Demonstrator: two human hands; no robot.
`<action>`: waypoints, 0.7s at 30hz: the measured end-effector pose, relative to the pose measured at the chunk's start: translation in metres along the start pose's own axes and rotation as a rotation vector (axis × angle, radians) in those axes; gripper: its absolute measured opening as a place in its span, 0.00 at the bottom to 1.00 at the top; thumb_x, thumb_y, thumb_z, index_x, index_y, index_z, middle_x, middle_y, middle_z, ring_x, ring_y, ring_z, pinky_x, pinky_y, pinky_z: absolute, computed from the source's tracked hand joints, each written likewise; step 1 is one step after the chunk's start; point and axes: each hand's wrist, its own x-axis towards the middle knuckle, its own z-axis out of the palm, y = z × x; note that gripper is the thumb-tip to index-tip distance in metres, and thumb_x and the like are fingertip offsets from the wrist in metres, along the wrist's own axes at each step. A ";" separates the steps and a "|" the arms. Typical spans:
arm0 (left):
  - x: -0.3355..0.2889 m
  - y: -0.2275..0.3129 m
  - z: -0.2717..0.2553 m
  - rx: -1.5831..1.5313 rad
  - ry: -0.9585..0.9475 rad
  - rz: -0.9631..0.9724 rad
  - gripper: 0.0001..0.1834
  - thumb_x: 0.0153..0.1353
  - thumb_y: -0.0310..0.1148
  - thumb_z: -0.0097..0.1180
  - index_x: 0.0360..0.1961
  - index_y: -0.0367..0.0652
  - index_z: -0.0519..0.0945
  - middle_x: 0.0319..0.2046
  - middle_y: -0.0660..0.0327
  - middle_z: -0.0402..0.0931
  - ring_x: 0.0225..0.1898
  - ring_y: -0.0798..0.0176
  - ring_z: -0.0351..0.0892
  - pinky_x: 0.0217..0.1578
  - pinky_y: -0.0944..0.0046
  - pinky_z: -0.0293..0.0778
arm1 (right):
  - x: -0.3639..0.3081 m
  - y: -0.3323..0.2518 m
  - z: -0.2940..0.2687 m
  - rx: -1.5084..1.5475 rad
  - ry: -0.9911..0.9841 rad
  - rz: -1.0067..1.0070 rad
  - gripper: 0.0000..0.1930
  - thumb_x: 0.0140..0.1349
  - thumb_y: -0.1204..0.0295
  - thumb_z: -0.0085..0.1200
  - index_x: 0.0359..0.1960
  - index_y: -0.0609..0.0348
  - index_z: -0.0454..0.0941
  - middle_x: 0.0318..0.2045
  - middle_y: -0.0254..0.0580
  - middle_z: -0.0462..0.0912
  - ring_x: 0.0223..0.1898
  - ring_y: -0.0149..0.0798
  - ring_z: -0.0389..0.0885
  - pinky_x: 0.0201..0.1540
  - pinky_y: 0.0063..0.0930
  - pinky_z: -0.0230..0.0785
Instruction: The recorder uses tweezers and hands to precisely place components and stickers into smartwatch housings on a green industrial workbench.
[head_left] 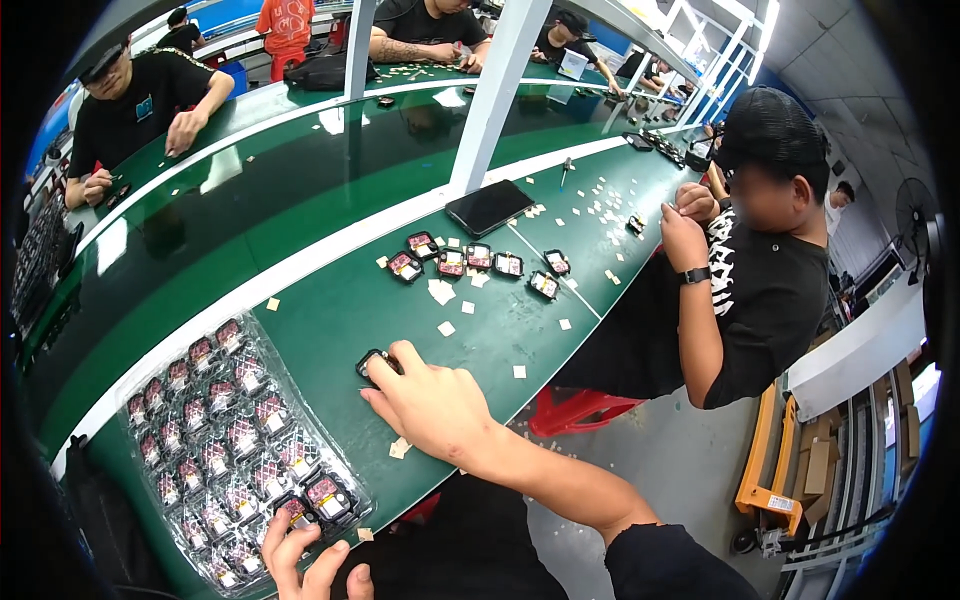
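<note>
My right hand [435,400] is over the green bench, thumb and fingers closed round a small black square-cased device [368,362]; the hand covers part of it. Low in the picture, my left hand [310,565] has its fingers apart at the near edge of a clear plastic tray [355,470]. One fingertip reaches a black-cased device [297,510] there, beside another dark device with a red-and-white face [328,495]. Rows of similar devices fill the tray, seemingly under clear plastic.
Several devices [450,262] and white paper squares [446,328] lie beyond my right hand. A black tablet-like slab [490,207] rests near the post [495,100]. A person in black [770,250] works close on my right; others sit across the belt [300,215].
</note>
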 end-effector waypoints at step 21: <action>-0.012 0.004 0.006 -0.846 0.064 -0.425 0.24 0.70 0.36 0.61 0.57 0.26 0.74 0.58 0.45 0.73 0.61 0.48 0.76 0.64 0.50 0.72 | -0.045 -0.018 -0.024 0.590 0.295 -0.358 0.19 0.53 0.65 0.76 0.43 0.60 0.85 0.49 0.52 0.82 0.24 0.32 0.83 0.23 0.24 0.76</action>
